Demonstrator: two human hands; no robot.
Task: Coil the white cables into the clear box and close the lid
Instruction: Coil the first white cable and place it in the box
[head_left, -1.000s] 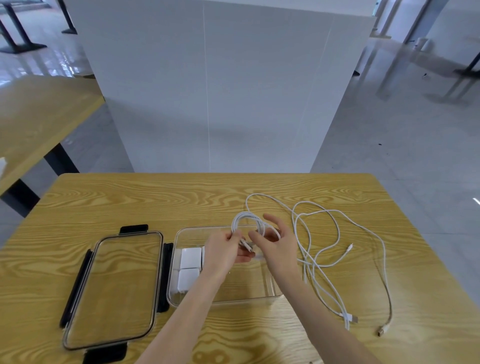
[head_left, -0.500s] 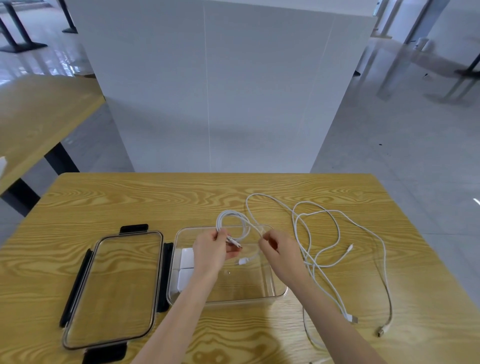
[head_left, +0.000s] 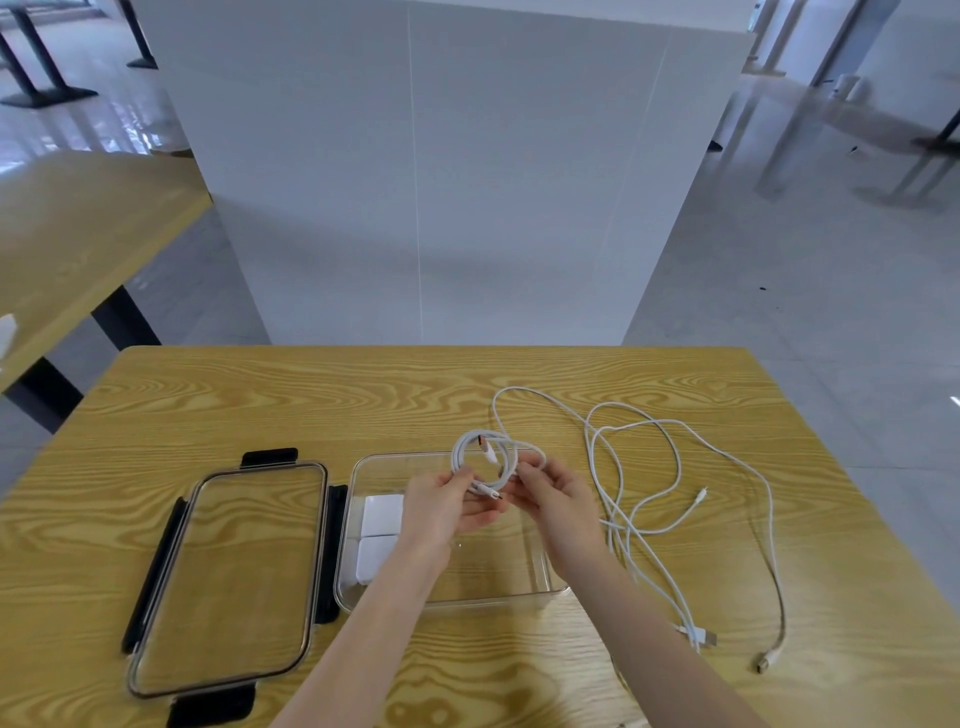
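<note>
Both hands hold a small coil of white cable over the open clear box.

The left hand (head_left: 441, 506) pinches the coiled cable (head_left: 491, 457) at its lower left, and the right hand (head_left: 556, 499) pinches it at the lower right; the loops stand just above the box (head_left: 540, 582), which already holds two white chargers (head_left: 379, 540). The lid (head_left: 228, 577) lies flat on the table (head_left: 260, 400) just left of the box. More loose cables (head_left: 649, 493) sprawl to the right. The cable looks light, limp and springy, so the loops are best held where the strands cross or they may spring open. The fingertips are partly hidden behind the cable, and the number of loose cables is hard to tell.
</note>
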